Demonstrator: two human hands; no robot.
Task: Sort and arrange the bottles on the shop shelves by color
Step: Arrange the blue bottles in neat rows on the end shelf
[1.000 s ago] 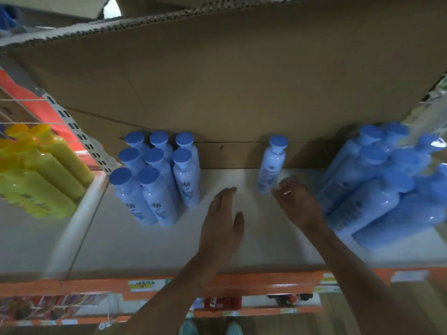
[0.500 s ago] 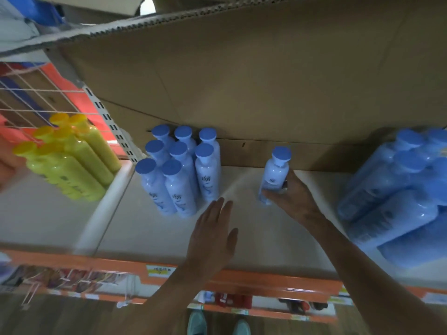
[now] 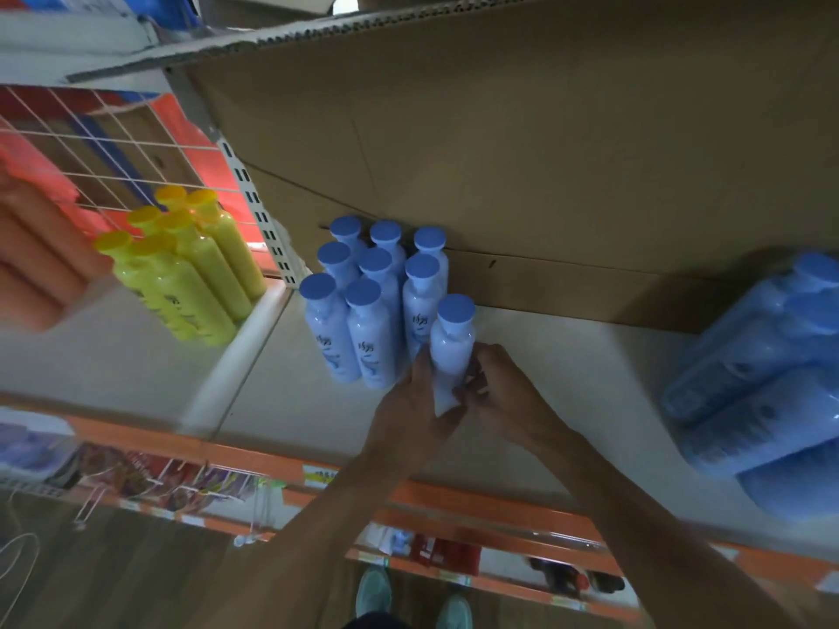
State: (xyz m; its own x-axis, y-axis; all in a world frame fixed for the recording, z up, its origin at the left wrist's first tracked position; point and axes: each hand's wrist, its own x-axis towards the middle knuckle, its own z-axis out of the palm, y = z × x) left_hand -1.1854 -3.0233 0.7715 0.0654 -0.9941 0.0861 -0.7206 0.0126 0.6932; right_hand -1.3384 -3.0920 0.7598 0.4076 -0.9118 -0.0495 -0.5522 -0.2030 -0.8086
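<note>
I see a pale blue bottle with a blue cap [image 3: 449,351] standing upright on the white shelf [image 3: 567,383], just beside the right front of the cluster of matching blue bottles [image 3: 367,301]. My left hand [image 3: 415,413] and right hand [image 3: 506,394] clasp its lower body from either side, fingers curled around it. Yellow bottles [image 3: 181,265] stand on the neighbouring shelf section to the left, and another blue group [image 3: 762,379] sits well apart on the right.

1. Both forearms are bare, with no sleeves in view
2. The left hand [image 3: 415,413] and right hand [image 3: 506,397] wear no gloves
3. Teal shoes [image 3: 373,592] cover the feet
</note>
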